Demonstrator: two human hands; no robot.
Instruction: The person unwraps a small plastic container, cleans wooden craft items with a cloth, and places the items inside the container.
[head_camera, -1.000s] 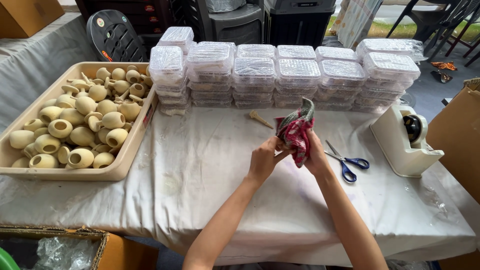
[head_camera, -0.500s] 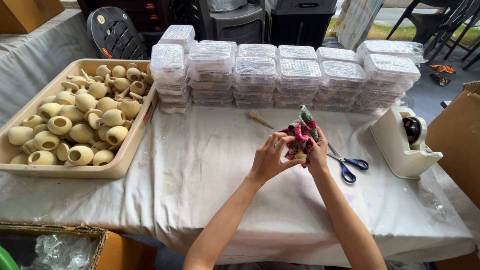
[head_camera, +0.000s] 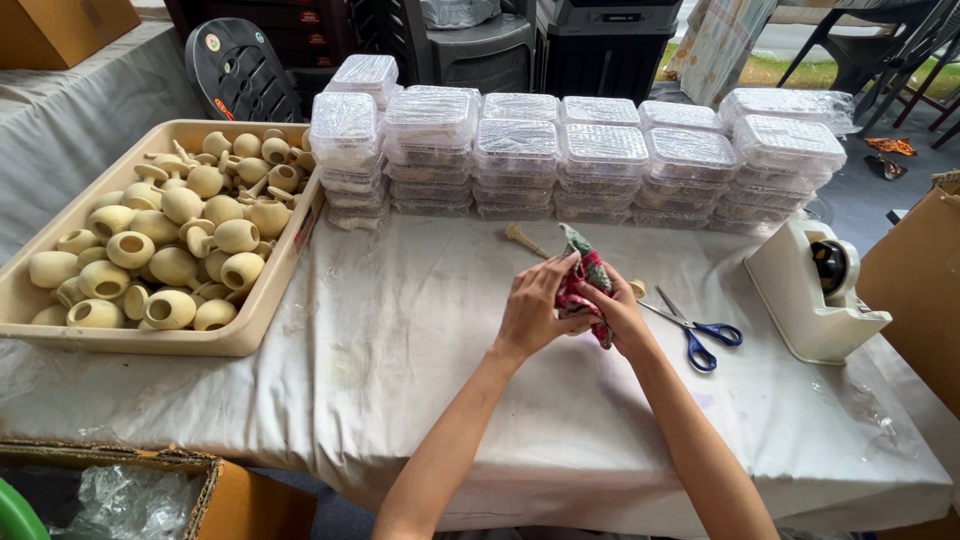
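Grip: both hands are closed around a bundle of red and green patterned cloth (head_camera: 585, 278), with something wrapped inside that I cannot see.
Left hand: the left hand (head_camera: 533, 310) cups the bundle from the side, its fingers curled over the top.
Right hand: the right hand (head_camera: 620, 312) holds the other side and pinches the loose cloth shut.
Where the bundle is: just above the white table cover (head_camera: 400, 350), in the middle of the table, between the two hands.
Done so far: the cloth is bunched up tight round what is inside, so the wrapping looks well along. Many clear lidded boxes (head_camera: 600, 160) stand stacked at the back, and they look filled.
Left to do: the bundle is not yet in a box. A big tray (head_camera: 20, 300) at the left is full of pale clay pots (head_camera: 175, 245), none of them wrapped, so I think lots of work is left.
Nearby: blue-handled scissors (head_camera: 700, 335) lie just beside the right hand. A white tape holder (head_camera: 815, 290) stands farther right. One small clay piece (head_camera: 525, 240) lies on the table behind the hands.
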